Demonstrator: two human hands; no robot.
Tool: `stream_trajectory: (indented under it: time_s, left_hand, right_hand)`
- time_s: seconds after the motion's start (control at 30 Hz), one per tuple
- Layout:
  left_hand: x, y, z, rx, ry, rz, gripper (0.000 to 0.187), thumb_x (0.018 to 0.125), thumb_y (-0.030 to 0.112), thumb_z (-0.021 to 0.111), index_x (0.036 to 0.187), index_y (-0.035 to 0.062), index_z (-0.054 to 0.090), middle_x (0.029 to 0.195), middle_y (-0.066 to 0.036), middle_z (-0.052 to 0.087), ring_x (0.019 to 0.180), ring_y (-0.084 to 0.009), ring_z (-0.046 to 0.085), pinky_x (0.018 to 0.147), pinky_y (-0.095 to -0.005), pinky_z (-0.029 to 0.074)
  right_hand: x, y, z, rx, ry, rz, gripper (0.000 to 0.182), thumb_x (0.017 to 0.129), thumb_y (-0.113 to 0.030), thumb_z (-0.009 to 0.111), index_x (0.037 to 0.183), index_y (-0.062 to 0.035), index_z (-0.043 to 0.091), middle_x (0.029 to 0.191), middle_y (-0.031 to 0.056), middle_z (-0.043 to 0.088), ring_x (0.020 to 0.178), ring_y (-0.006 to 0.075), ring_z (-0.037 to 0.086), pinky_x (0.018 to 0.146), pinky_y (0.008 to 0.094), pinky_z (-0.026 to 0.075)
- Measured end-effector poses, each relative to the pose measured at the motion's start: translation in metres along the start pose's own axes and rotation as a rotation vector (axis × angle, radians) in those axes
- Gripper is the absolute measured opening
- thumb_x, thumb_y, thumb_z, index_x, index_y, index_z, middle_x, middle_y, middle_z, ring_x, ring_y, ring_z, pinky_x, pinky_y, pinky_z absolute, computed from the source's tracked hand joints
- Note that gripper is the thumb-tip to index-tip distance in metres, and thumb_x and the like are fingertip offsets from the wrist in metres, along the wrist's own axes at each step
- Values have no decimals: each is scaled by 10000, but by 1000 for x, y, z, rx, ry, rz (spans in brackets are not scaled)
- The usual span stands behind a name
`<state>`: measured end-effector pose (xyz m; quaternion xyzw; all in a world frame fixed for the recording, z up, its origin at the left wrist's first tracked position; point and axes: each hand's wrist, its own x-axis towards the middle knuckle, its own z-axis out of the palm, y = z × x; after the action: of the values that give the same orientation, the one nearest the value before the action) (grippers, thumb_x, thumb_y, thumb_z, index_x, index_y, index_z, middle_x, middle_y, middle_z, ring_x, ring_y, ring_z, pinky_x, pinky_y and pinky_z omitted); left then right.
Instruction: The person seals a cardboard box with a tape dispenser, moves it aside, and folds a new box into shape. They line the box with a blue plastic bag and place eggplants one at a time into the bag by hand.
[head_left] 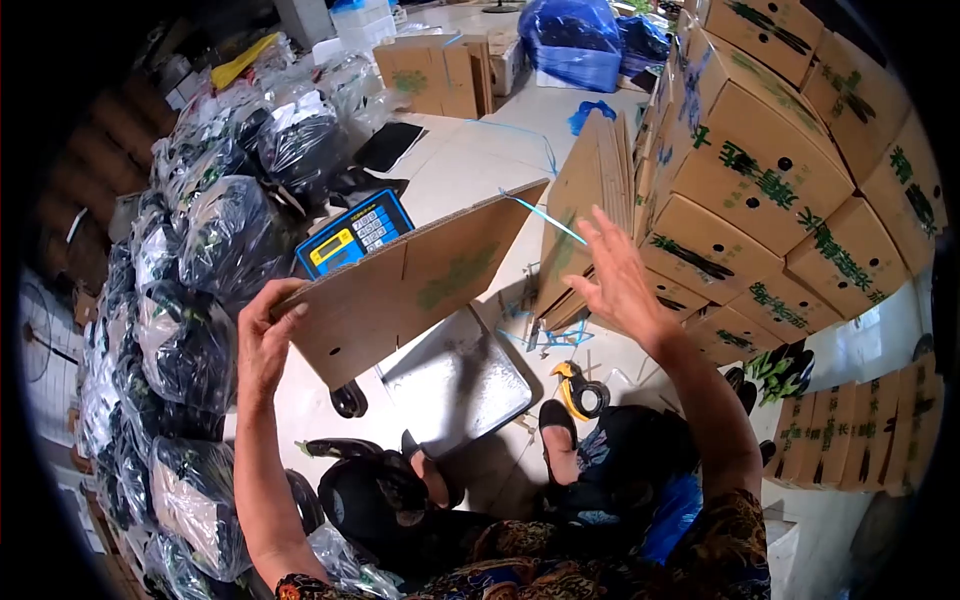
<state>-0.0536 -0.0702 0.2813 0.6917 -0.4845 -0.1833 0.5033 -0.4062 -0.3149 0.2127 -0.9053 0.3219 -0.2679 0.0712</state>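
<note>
My left hand [262, 335] grips the edge of the cardboard [400, 292], tilted above the tray [492, 388]; my right hand [620, 280] has its fingers spread. A firm pinch, I judge, best steadies the sheet.

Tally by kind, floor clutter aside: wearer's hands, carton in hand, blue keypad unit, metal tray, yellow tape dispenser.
Hands: 2 (left hand, right hand)
Held flat carton: 1
Blue keypad unit: 1
Metal tray: 1
Yellow tape dispenser: 1
Total: 6
</note>
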Motion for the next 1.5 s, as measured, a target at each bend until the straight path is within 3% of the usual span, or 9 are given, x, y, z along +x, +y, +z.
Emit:
stream_trajectory:
  time_s: [0.33, 0.5, 0.73, 0.77, 0.87, 1.07, 1.33, 1.47, 1.5]
  left_hand:
    - [-25, 42, 5, 109, -149, 149, 254, 809, -99, 532, 1037, -45, 629, 899, -83, 674, 872, -119, 621, 812, -252, 489]
    - [-29, 35, 3, 93, -80, 151, 220, 816, -84, 566, 1023, -48, 632, 892, -100, 678, 845, -130, 636, 806, -255, 491]
    - [-28, 36, 2, 94, -104, 146, 234, 815, -102, 577, 1035, -46, 633, 871, -96, 671, 834, -116, 626, 787, -242, 488]
    - [-25, 35, 2, 89, -106, 150, 242, 809, -112, 578, 1036, -46, 632, 869, -98, 673, 827, -117, 629, 779, -240, 490]
    - [-26, 31, 6, 115, -123, 149, 266, 793, -137, 582, 1037, -44, 631, 862, -103, 679, 804, -125, 638, 757, -238, 497]
    - [-30, 29, 21, 194, -125, 169, 271, 761, -137, 572, 1012, -48, 623, 812, -79, 663, 752, -137, 637, 729, -249, 502]
    - [-11, 33, 7, 240, -270, 79, 299, 730, -122, 623, 1017, -40, 616, 863, -152, 688, 815, -209, 703, 751, -275, 515]
    - [-12, 41, 5, 333, -309, 114, 317, 710, -115, 632, 1006, 0, 629, 843, -157, 681, 795, -274, 703, 721, -289, 515]
    - [-16, 41, 3, 353, -313, 113, 312, 708, -117, 629, 996, 4, 630, 837, -157, 679, 784, -285, 699, 716, -289, 515]
  right_hand:
    - [41, -7, 45, 139, -254, 466, 543, 841, -253, 693, 1204, 51, 428, 1188, 283, 501, 1044, 422, 550, 844, 474, 456]
    - [35, 6, 51, 4, 266, 237, 328, 841, -199, 681, 1024, -27, 471, 830, 236, 632, 843, 474, 602, 727, 524, 470]
    - [31, 7, 55, 426, -120, 335, 264, 947, -285, 543, 948, -27, 600, 640, 166, 602, 669, 338, 631, 582, 420, 465]
    - [32, 9, 55, 709, -216, 388, 324, 969, -336, 517, 932, -31, 623, 591, 34, 509, 542, 161, 502, 505, 303, 384]
    - [57, 5, 32, 1137, -171, 605, 316, 1012, -313, 469, 888, -44, 580, 602, -82, 327, 516, 40, 273, 472, 230, 236]
    - [89, 37, 27, 1415, 115, 813, 291, 1013, -296, 482, 852, -58, 528, 606, -82, 274, 524, 50, 212, 470, 227, 199]
    - [83, 8, 23, 1030, -196, 585, 233, 977, -269, 490, 940, -57, 579, 702, -24, 467, 539, 44, 309, 467, 214, 251]
    - [77, 47, 35, 34, -42, 125, 309, 952, -323, 537, 994, -30, 625, 779, 165, 656, 692, 316, 629, 597, 413, 471]
    - [80, 47, 25, -188, -242, 371, 371, 928, -371, 562, 1060, -29, 624, 864, 209, 673, 840, 415, 630, 707, 474, 487]
